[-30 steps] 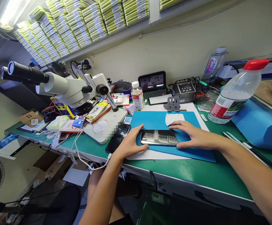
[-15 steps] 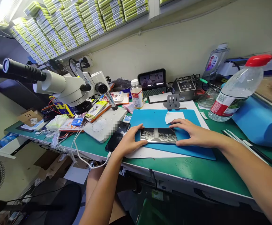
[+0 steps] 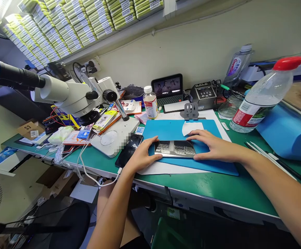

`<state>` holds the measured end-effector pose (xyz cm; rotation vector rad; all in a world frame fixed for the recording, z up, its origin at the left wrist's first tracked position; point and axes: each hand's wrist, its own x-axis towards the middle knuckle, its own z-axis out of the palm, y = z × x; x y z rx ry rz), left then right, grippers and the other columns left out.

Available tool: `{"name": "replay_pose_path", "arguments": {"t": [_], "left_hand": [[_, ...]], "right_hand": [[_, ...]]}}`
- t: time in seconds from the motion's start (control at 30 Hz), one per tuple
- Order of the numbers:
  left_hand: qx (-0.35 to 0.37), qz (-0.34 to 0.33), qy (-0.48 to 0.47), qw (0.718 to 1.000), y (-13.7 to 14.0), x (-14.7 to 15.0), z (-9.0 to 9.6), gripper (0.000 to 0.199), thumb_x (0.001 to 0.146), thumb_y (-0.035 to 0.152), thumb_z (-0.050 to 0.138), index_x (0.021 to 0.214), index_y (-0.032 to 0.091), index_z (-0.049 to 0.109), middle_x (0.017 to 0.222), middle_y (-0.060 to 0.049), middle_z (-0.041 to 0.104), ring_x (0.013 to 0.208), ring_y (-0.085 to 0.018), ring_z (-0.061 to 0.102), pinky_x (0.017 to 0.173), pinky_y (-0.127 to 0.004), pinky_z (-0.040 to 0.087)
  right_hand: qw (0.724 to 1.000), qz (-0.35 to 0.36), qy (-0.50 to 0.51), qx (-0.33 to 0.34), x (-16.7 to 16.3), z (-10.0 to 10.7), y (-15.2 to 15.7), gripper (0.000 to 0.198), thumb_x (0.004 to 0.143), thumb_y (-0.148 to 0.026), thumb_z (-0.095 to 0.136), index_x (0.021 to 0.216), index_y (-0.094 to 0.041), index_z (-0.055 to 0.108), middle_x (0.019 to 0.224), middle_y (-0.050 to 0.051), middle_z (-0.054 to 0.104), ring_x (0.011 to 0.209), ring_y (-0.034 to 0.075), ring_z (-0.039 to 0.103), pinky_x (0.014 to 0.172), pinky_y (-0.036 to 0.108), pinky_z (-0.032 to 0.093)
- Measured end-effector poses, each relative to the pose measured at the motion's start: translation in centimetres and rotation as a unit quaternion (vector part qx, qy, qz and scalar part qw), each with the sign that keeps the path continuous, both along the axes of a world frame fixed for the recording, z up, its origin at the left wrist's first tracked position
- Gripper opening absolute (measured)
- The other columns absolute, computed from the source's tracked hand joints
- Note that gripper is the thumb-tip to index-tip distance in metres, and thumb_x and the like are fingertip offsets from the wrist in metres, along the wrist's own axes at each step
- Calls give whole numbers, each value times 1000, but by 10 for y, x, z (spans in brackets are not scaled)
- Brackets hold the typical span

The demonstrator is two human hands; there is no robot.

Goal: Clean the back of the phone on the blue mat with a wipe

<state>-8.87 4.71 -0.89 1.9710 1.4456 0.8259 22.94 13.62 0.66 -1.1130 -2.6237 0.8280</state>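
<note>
A phone [image 3: 175,148] with a glossy, mirror-like face lies lengthwise between my hands on the blue mat [image 3: 163,128]. My left hand [image 3: 143,154] grips its left end, thumb along the near edge and index finger at the far corner. At the right end, my right hand [image 3: 209,145] holds the phone the same way, thumb near and fingers at the far edge. A white rounded sheet [image 3: 192,128] lies just beyond the right fingertips. Beside my left wrist rests a black phone [image 3: 129,150] with a white cable [image 3: 96,179] at its near end.
A microscope [image 3: 72,97] on a white base stands left. Behind the mat are a drink bottle [image 3: 150,103], a small screen [image 3: 167,86], a grey stand [image 3: 190,111] and a black device box [image 3: 203,95]. A large red-capped bottle [image 3: 264,97] and tweezers [image 3: 263,152] are at right.
The view has shifted slightly, so the scene sits a little further left and up. Both hands keep the same hold on the phone.
</note>
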Motion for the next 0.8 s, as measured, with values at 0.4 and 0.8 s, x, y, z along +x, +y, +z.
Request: {"name": "replay_pose_path", "arguments": {"t": [0.4, 0.8], "left_hand": [[3, -4, 18, 1000, -1, -1, 0, 67, 87, 32, 71, 149, 26, 47, 149, -7, 55, 141, -27, 46, 120, -44, 34], [10, -4, 31, 999, -1, -1, -1, 66, 88, 33, 71, 149, 24, 47, 150, -8, 54, 141, -27, 46, 119, -42, 35]], "right_hand": [[1000, -4, 16, -15, 1, 6, -1, 61, 83, -65, 60, 136, -34, 63, 152, 6, 49, 145, 42, 37, 118, 60, 34], [999, 1, 48, 26, -3, -1, 5, 54, 89, -61, 52, 125, -26, 72, 143, 13, 57, 137, 41, 45, 116, 61, 34]]}}
